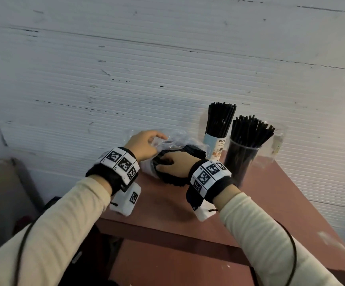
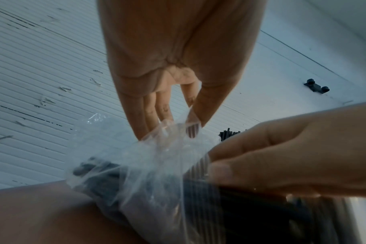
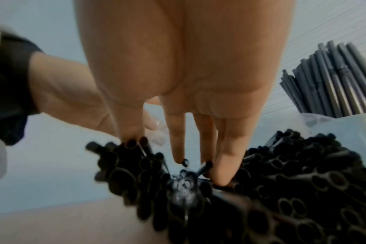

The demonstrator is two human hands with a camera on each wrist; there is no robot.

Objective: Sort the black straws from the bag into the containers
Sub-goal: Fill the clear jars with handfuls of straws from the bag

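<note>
A clear plastic bag (image 1: 176, 138) of black straws (image 1: 194, 150) lies on the reddish-brown table (image 1: 173, 205) near the wall. My left hand (image 1: 159, 141) pinches the bag's loose plastic (image 2: 157, 153) between thumb and forefinger (image 2: 207, 105). My right hand (image 1: 167, 164) is wrapped round the bundle of straws (image 2: 240, 206) at the bag's mouth; its fingertips (image 3: 221, 168) dig in among the open straw ends (image 3: 293, 189). To the right stand a labelled cup (image 1: 215, 147) and a clear cup (image 1: 240, 162), both packed with upright black straws (image 1: 250, 131).
A further clear container (image 1: 277, 145), with no straws seen in it, stands at the table's far right edge by the white ribbed wall (image 1: 126, 79). The table's left edge (image 1: 105, 221) drops off just below my left wrist. Cables run along both sleeves.
</note>
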